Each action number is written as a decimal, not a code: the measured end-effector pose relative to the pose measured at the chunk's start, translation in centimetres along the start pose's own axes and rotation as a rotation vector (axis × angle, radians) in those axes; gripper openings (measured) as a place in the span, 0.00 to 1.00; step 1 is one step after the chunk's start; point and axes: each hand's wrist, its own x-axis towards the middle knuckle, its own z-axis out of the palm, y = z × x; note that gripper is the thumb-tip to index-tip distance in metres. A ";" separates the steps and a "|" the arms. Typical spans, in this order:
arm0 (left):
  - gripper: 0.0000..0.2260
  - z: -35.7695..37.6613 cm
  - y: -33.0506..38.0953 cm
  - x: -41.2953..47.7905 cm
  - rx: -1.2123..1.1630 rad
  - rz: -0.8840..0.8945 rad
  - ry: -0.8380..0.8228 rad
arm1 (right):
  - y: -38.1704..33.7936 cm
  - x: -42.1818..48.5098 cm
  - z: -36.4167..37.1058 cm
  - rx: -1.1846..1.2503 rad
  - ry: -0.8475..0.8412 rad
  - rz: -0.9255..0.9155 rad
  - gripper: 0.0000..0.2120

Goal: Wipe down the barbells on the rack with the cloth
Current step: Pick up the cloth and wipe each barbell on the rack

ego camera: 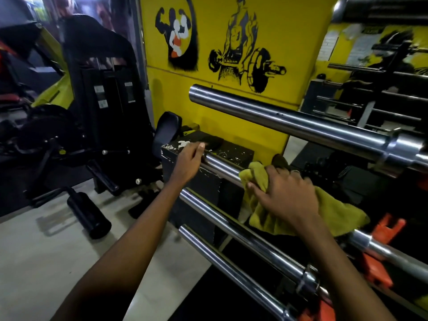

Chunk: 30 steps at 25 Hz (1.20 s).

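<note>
Several chrome barbells lie stacked on a rack with orange brackets (379, 269). My left hand (188, 162) grips the free end of the second barbell (223, 166) from the top. My right hand (286, 193) holds a yellow-green cloth (335, 214) wrapped over the same bar, a little to the right of the left hand. The top barbell (289, 120) juts out above both hands. Below them, two lower barbells (245, 237) run towards the bottom right.
A black box (234, 156) with chipped paint stands behind the bar ends against the yellow wall (231, 107). A black and yellow weight machine (104, 107) fills the left. A black roller (89, 216) lies on the pale floor. More bars on a rack (370, 105) stand at the far right.
</note>
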 end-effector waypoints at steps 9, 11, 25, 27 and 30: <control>0.16 -0.2 3.1 2.2 0.413 -0.084 -0.002 | 1.5 -2.9 -0.3 0.048 0.042 0.136 0.29; 0.16 -0.6 3.5 4.0 0.527 -0.168 -0.149 | 2.7 -5.2 -0.3 0.023 0.092 0.193 0.25; 0.23 -0.9 0.3 3.1 -0.398 -0.385 -0.159 | -5.1 2.5 1.0 -0.020 0.022 0.068 0.33; 0.20 -1.4 -0.5 2.0 -0.400 -0.399 -0.151 | -7.0 4.7 1.2 0.006 0.026 0.001 0.32; 0.13 -2.1 -2.7 0.7 -0.223 -0.207 -0.067 | -8.8 7.4 1.6 0.086 0.039 -0.051 0.28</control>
